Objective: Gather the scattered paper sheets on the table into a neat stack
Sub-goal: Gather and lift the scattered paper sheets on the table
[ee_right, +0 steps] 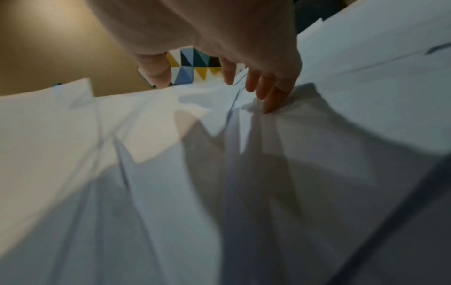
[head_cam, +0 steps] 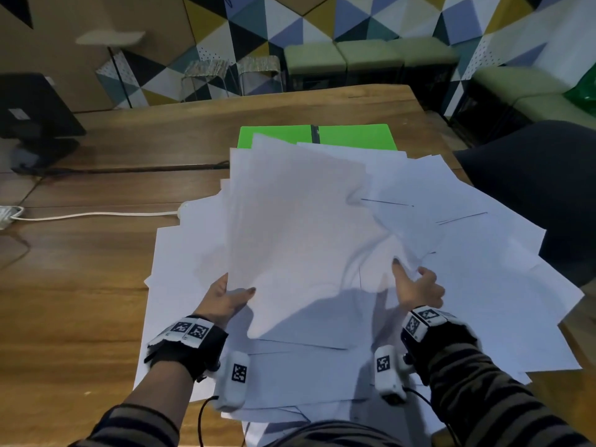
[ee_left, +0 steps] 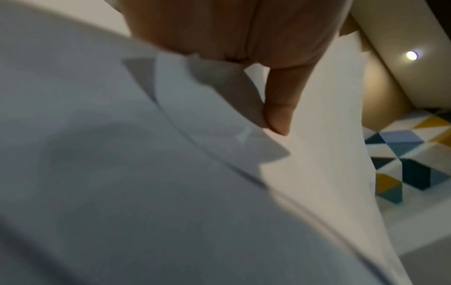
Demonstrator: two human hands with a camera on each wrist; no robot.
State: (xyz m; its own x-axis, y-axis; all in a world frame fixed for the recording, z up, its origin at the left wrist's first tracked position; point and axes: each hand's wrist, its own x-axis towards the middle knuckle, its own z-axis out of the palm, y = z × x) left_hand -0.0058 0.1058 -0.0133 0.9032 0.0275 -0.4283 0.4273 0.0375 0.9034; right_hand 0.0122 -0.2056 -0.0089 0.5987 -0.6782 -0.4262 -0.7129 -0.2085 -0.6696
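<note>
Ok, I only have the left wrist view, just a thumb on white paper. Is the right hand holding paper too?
Observer: Yes. The right hand grips the lifted sheets at their bunched near right side, and the left hand holds the near left edge.
Operator: Is any paper still lying down?
Observer: Many loose sheets lie fanned out on the wooden table.
Operator: Anything besides paper?
Observer: A green folder lies at the pile's far edge, partly covered.

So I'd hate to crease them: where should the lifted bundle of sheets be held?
Hold the lifted bundle by its near edge, as the left hand does, coming from the person's side. That edge is raised off the table; the far end droops.
</note>
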